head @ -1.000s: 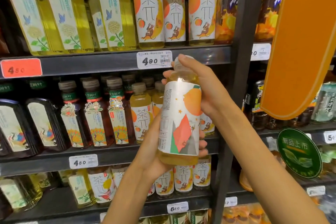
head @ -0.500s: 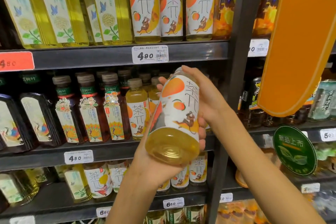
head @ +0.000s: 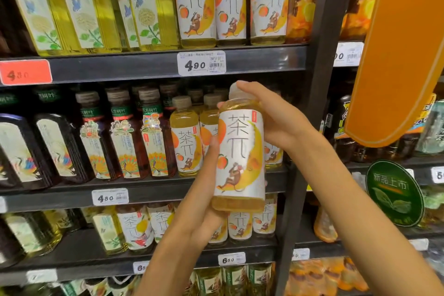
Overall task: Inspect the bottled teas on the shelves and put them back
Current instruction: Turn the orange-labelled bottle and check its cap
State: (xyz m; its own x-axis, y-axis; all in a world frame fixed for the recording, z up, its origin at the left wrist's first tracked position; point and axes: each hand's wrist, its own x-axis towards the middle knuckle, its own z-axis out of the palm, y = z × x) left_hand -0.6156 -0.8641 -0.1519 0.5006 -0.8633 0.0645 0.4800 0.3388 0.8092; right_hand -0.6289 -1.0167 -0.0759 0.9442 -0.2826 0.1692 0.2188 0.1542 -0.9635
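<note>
Since half a second ago the tea bottle (head: 239,154) has swung from a tilt, base toward the camera, back to upright: its long axis now runs nearly vertical, cap up, base down, and the label with the large characters and the monkey on a yellow crescent faces the viewer.

It is held in the air in front of the middle shelf (head: 153,191), just right of the two matching bottles (head: 186,137) standing there and left of the dark upright post (head: 310,127). The left hand (head: 204,199) cups the base from below, palm under the bottom edge, with one finger laid straight up the label's left side. The right hand (head: 269,118) comes in from the right, fingers curled over the cap and shoulder, gripping the top.

Above the cap, the upper shelf edge with the 4.90 price tag (head: 201,63) sits close, leaving only a narrow band of headroom. Behind the bottle, the row on the middle shelf shows a dark gap beside the matching bottles. An orange sign (head: 403,55) hangs to the right of the post, well apart from both hands.
</note>
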